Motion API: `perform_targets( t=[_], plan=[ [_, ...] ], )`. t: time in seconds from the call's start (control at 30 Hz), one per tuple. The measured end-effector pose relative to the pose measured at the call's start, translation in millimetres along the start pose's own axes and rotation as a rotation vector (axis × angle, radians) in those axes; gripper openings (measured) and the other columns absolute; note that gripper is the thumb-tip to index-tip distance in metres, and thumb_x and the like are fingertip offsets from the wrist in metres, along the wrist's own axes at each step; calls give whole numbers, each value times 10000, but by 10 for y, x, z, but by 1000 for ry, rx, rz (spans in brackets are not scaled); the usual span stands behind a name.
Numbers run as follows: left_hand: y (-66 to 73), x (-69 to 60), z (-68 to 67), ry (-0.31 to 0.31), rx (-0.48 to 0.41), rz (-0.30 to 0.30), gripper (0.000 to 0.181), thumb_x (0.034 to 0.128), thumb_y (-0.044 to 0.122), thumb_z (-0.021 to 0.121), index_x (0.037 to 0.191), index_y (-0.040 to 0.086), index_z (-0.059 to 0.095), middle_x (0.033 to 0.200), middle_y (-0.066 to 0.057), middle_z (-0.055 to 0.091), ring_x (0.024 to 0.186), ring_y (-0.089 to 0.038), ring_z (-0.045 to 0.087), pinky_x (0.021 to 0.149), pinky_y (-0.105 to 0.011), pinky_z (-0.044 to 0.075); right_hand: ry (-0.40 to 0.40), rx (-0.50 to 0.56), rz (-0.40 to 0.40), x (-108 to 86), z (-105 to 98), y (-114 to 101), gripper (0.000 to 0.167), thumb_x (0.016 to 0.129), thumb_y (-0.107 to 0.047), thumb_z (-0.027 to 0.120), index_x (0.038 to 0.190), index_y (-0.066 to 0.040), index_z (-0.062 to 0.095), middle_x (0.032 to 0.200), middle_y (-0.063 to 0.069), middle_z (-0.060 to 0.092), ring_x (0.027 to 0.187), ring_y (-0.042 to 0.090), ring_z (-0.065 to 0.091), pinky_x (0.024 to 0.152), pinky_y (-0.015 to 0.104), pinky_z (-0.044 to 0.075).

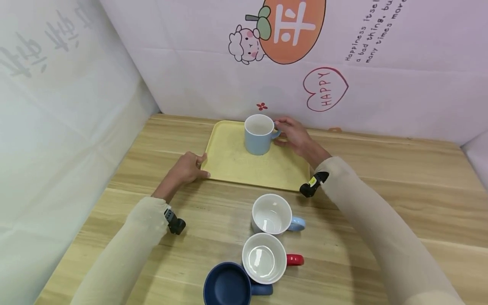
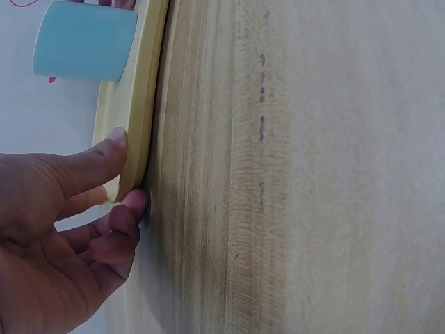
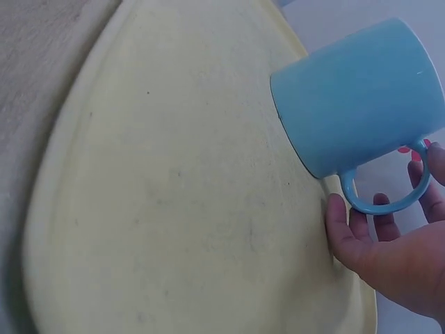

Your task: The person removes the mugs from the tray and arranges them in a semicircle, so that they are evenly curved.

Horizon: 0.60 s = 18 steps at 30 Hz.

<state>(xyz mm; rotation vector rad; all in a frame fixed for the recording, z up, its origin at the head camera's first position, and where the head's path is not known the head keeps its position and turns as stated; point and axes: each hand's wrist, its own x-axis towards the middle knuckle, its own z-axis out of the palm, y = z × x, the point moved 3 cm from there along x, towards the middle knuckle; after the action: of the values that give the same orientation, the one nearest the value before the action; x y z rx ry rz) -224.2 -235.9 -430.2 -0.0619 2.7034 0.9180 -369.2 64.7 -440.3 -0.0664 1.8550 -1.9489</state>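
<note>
A light blue mug [image 1: 257, 140] with a white inside stands upright on the yellow tray [image 1: 228, 165], toward its back edge. My right hand [image 1: 295, 135] is at the mug's handle [image 3: 389, 207]. Its thumb and index finger pinch the handle's upper part, while the other fingers hang loosely curled beside it, low over the tray. The left hand [image 1: 187, 167] grips the tray's left front corner. There the thumb [image 2: 104, 160] lies on the rim, and the other fingers reach beneath and around the corner.
In front of the tray stand a mug with a light blue handle [image 1: 271, 214], a mug with a red handle [image 1: 264, 258] and a dark blue mug [image 1: 227, 284], close together. A printed white cloth [image 1: 183, 76] hangs behind the wooden table [image 1: 381, 165].
</note>
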Motion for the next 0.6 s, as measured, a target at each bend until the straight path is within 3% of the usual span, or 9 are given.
perform_targets(
  t=[0.37,0.6],
  plan=[
    [-2,15,-19,-5,-28,-9,714,845,105,816,1423,-58,430,770,-91,627,480,-84,263,517,-265,303,3,23,-44,-94,-107,-4,161,1028,-164,583,1097,-21,563,1137,122,523,1045,314,581,1029,553,403],
    [-16,-3,22,-3,-28,7,713,847,96,812,1420,-66,419,592,-12,538,499,-83,307,544,-268,328,6,-2,-27,-100,-106,-3,157,1033,-166,571,1079,-18,548,1191,127,504,957,299,657,1027,547,394]
  ],
)
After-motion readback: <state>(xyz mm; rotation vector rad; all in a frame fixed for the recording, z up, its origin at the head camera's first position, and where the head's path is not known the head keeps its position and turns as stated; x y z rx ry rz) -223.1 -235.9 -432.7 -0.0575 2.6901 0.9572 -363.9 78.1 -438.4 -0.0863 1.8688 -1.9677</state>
